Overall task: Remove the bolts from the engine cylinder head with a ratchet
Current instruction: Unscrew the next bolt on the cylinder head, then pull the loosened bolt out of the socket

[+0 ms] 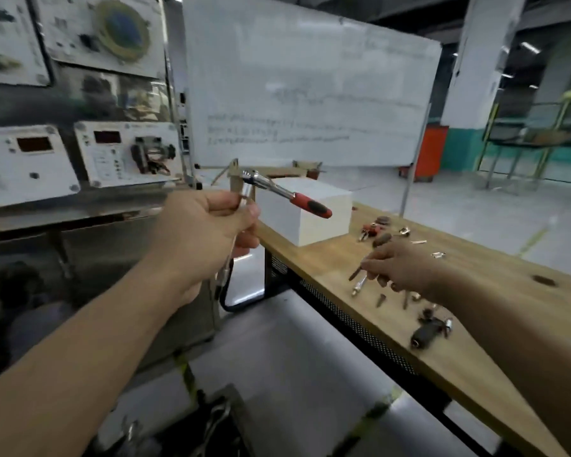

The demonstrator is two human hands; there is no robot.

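On the wooden bench (327, 258) the right hand (399, 263) pinches a dark bolt (355, 274) among loose ones; the left hand (205, 232), raised to its left, grips the ratchet (277, 189) below its head, red handle (312, 205) pointing right.

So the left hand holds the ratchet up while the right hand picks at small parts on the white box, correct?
No: the head view shows the small parts on the wooden bench beside the white box, where the right hand picks at them. The left hand holds the ratchet up.
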